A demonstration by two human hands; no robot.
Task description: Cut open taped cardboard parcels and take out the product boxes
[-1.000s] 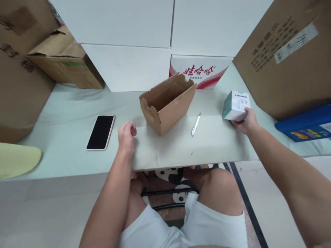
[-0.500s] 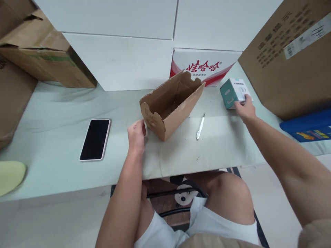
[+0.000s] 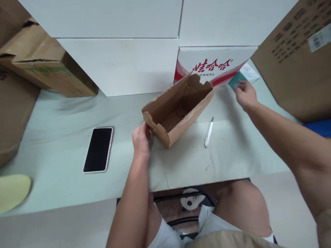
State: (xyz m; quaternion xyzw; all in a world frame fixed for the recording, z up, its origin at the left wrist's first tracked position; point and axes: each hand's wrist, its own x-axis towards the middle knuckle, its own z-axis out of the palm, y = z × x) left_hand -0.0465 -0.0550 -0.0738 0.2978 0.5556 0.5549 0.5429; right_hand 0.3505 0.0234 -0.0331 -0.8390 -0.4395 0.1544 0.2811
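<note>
An open-topped brown cardboard box (image 3: 178,120) stands at an angle on the table, with a dark thin strand lying inside. At its near left end, my left hand (image 3: 141,137) is closed with the fingertips against the cardboard, partly hidden by it. My right hand (image 3: 246,94) is at the back right, in front of a small teal-and-white box (image 3: 249,73). Its fingers are slightly blurred, loosely curled and apart, and they overlap the teal side without a visible grip. A slim white craft knife (image 3: 209,133) lies between the cardboard box and my right arm.
A phone (image 3: 98,150) lies on the left of the pale table (image 3: 62,137). Beyond the cardboard box stands a white-and-red printed carton (image 3: 214,63). Large brown cartons (image 3: 292,65) flank the right and left sides. A yellow rounded object (image 3: 14,193) sits at the left edge.
The teal-and-white box has moved back towards the printed carton, and my right hand has loosened from it. My left hand stays at the cardboard box. The view has shifted slightly.
</note>
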